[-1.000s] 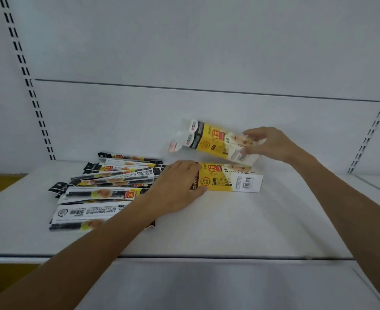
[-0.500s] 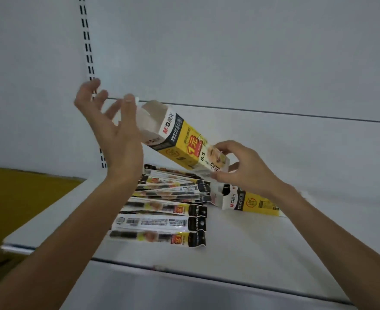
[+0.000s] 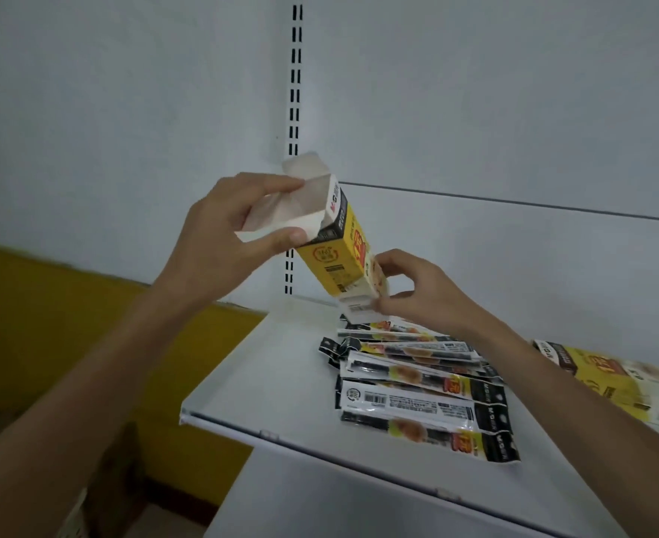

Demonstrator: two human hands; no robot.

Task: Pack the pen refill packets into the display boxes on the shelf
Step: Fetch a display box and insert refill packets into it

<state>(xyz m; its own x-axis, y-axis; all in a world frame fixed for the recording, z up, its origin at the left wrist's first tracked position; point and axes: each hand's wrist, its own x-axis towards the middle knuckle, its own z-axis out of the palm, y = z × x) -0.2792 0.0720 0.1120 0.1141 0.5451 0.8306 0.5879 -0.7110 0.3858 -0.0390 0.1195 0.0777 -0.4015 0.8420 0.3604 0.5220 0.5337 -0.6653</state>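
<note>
Above the refill packets (image 3: 421, 401), my left hand (image 3: 211, 242) had just gripped the display box (image 3: 335, 262) by its flaps; my right hand (image 3: 417, 293) pinched its base. Loading seemed next.

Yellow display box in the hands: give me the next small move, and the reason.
Likely the left hand should fold the flaps back: it grips the yellow display box at its open upper end, the right hand pinches the lower end, and the refill packets lie loose on the shelf.
</note>
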